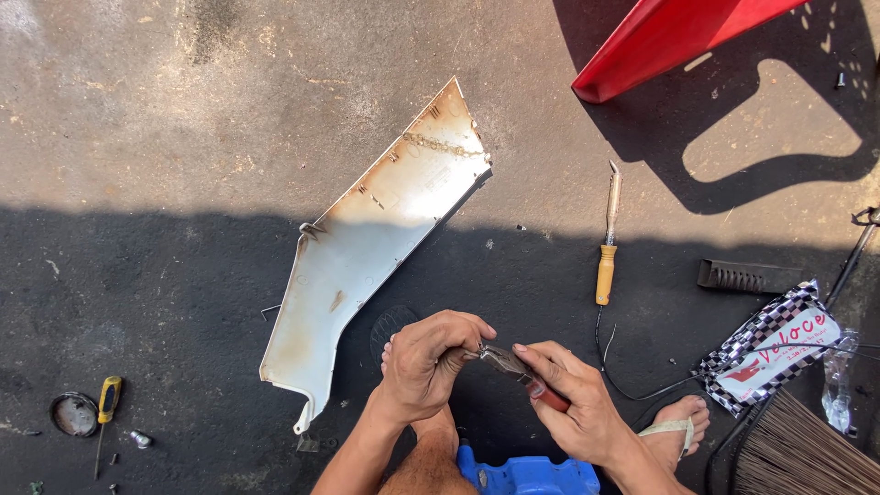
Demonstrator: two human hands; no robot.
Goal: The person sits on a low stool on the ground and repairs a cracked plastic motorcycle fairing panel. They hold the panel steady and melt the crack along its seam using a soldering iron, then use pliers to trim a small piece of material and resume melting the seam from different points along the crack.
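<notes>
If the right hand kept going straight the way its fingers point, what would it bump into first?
The right hand points up-left along the pliers, so it would most likely meet the left hand first, which touches the tool's other end. Beyond that lies the white plastic panel on the ground.

An open-air repair yard: sunlit concrete floor (183,110) strewn with a soldering iron (606,247), a screwdriver (106,408), and a white plastic body panel (376,243).

Bright sun lights the top of the ground (183,110). A big dark shadow covers the bottom part. The white panel (367,247) shines. Everything looks sharp.
</notes>
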